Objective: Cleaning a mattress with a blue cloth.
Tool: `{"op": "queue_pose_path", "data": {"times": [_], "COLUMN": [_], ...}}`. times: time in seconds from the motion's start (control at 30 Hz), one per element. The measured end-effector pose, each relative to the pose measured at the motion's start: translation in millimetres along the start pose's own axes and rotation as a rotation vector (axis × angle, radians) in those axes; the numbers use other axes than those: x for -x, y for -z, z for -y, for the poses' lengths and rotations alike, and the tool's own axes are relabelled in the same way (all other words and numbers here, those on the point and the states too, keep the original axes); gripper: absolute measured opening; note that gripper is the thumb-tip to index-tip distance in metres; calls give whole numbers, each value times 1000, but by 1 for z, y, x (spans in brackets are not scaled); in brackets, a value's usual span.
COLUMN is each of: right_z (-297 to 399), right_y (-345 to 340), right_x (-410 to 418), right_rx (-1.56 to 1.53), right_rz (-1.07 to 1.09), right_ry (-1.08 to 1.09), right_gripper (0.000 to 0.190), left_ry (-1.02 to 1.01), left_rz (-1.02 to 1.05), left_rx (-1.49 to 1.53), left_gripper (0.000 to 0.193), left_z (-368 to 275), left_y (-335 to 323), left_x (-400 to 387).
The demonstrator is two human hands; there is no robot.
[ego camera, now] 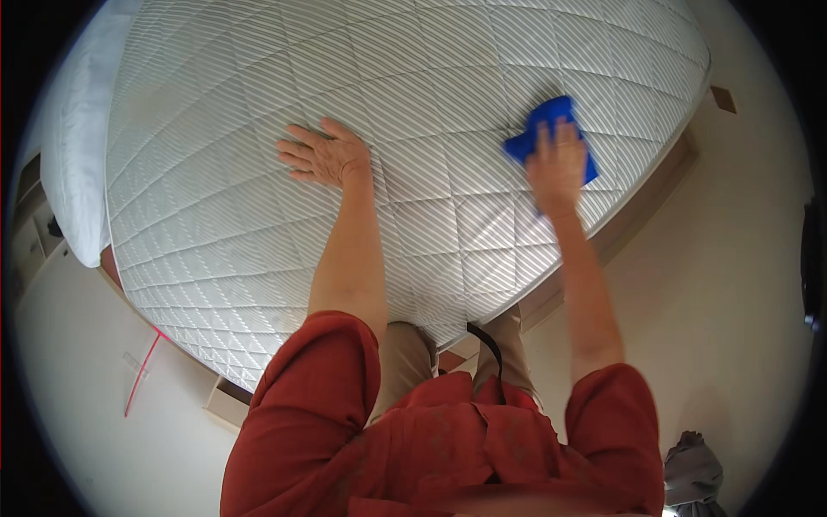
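A quilted, striped light mattress (420,161) spreads out before me. My left hand (326,153) rests on it palm down, fingers apart and pointing left, with nothing held. To the right, my right hand (558,165) is slightly blurred and presses on a bunched blue cloth (549,119), which shows past the fingers and on both sides of the hand. The cloth lies against the mattress top. Parts of the cloth under the palm are hidden.
A white pillow or bedding (81,142) lies along the mattress's left side. A wooden bed frame edge (639,200) runs below its right side. An open drawer or box (226,400) juts out at lower left. Dark gray fabric (694,468) is at lower right.
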State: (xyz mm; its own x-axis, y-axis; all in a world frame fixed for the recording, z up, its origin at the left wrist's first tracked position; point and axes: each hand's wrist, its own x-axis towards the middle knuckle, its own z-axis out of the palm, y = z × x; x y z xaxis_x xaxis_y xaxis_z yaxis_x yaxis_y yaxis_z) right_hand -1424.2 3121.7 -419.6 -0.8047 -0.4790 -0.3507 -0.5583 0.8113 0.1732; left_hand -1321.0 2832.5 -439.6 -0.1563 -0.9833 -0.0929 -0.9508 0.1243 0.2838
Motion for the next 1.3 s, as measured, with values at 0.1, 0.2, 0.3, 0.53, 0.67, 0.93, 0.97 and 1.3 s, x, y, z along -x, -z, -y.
{"op": "queue_pose_path", "data": {"times": [0.1,0.2,0.3,0.53,0.67,0.93,0.97,1.3], "right_z": [-73,-84,-3,279,268,95,67,0], "right_y": [-8,-2,37,112,68,84,85,54], "right_x": [-76,-189,-273,-180,-178,-297,-304,-185], "right_rx": [-79,-242,-321,-531,-525,-375,-332,-349], "right_rz": [-352,-877,-944,-405,-650,-837,-835,-759], "right_ry": [-3,-181,-132,752,746,392,338,49], "right_gripper": [55,43,40,37,36,39,38,38], "left_ry": [-13,-28,-25,79,48,-10,-14,-25], "left_rz": [-31,-57,-71,-41,6,-86,-85,-112], "left_rx": [-17,-8,-2,-101,-137,-51,-52,-50], "left_gripper": [73,74,75,76,75,75,75,75], "left_z": [-1,-3,-1,8,-5,2,5,7], "left_y": [-8,-16,-28,-21,-29,-25,-25,-26], "left_x": [-2,2,4,-9,4,0,-3,-1]}}
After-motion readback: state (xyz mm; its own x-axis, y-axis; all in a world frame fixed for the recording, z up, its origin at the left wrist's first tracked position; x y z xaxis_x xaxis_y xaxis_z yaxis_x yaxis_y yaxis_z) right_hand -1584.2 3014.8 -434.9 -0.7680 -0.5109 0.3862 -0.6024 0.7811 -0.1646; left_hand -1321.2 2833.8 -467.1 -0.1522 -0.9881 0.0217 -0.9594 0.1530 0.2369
